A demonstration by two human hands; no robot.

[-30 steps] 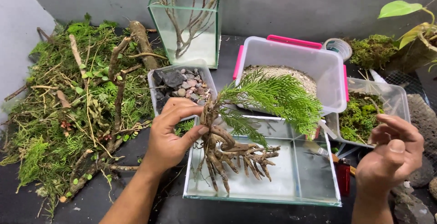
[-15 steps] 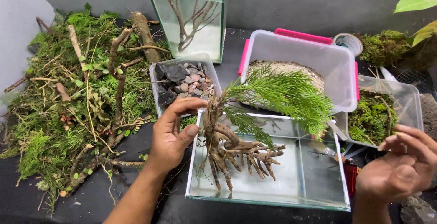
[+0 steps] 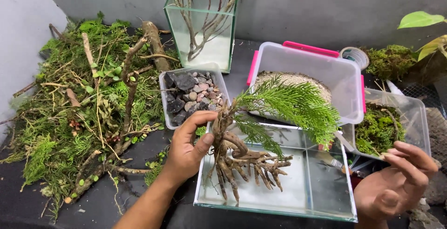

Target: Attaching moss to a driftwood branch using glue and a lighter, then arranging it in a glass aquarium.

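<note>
My left hand (image 3: 188,147) grips the trunk of a small bonsai-like tree (image 3: 242,152) with bare spreading roots and green feathery foliage (image 3: 293,105). The tree hangs tilted over an empty shallow glass tank (image 3: 302,196), roots down inside it and foliage leaning right. My right hand (image 3: 396,187) hovers at the tank's right edge, palm up, fingers loosely curled and apart, holding nothing.
A heap of moss, twigs and branches (image 3: 84,112) covers the left. A clear tub of stones (image 3: 188,96), a tall glass tank with branches (image 3: 205,33), a pink-lidded bin of sand (image 3: 316,75) and a tub of moss (image 3: 386,126) stand behind.
The left hand has kept its hold on the tree, shifting it slightly within the tank. The right hand has opened a little and risen at the right edge.
</note>
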